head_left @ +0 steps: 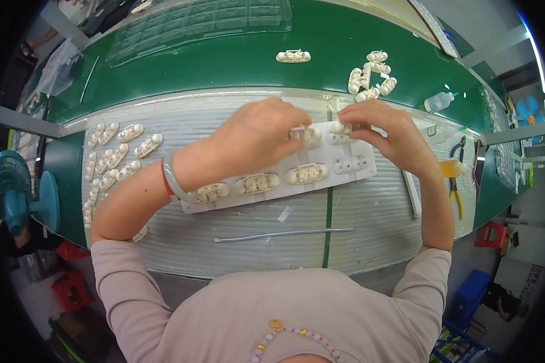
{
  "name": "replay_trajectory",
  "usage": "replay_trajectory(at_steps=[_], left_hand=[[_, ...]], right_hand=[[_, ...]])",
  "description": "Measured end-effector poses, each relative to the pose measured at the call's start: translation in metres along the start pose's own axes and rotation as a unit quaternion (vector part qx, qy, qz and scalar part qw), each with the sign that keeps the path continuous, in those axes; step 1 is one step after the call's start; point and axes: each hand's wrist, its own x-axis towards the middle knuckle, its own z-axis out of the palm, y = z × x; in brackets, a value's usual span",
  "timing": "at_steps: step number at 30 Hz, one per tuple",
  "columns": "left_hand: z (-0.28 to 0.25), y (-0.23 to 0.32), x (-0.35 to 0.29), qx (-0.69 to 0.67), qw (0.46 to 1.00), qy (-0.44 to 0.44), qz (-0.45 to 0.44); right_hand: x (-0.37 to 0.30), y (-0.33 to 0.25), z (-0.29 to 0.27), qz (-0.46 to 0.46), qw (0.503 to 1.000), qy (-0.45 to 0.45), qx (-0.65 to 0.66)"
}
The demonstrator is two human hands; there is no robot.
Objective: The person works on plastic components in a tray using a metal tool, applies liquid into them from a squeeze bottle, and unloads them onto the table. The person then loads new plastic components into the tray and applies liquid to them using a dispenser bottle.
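Note:
A long white holder plate [367, 149] lies tilted on the mat in front of me. Cream plastic parts with rounded ends sit in its near row, among them one part [307, 174] beside a vacant recess [351, 164] at the right. My left hand [269, 130], slightly blurred, is closed with thumb and fingers on a cream plastic part [306, 134] above the plate's far side. Just to its right, my right hand [386, 130] pinches another cream piece [341, 128] by its right end. My left forearm hides the far left of the plate.
Several cream parts [124, 151] lie left on the ribbed mat, and more [367, 81] sit far right. A clear tray [200, 30] stands at the back. Squeeze bottle [439, 101], yellow bottle [452, 168] and pliers [456, 196] are right. A thin tube [284, 235] lies nearest me.

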Motion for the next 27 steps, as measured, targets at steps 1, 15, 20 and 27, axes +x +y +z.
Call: replay_trajectory(at_steps=[1,15,20,27], left_hand=[[0.006,0.001,0.0,0.002,1.0,0.001,0.0],[0.013,-0.084,0.074,0.131,0.983,0.125,-0.012],[0.014,-0.083,0.093,0.061,0.987,0.042,-0.139],[0.046,0.057,0.045,-0.017,0.996,-0.028,0.084]], right_hand=[[-0.002,0.005,0.002,-0.002,1.0,0.001,0.0],[-0.004,0.037,-0.006,0.071,0.987,0.124,-0.075],[-0.029,0.024,-0.01,0.05,0.98,0.173,-0.088],[-0.097,0.02,-0.002,0.179,0.952,0.243,-0.045]])
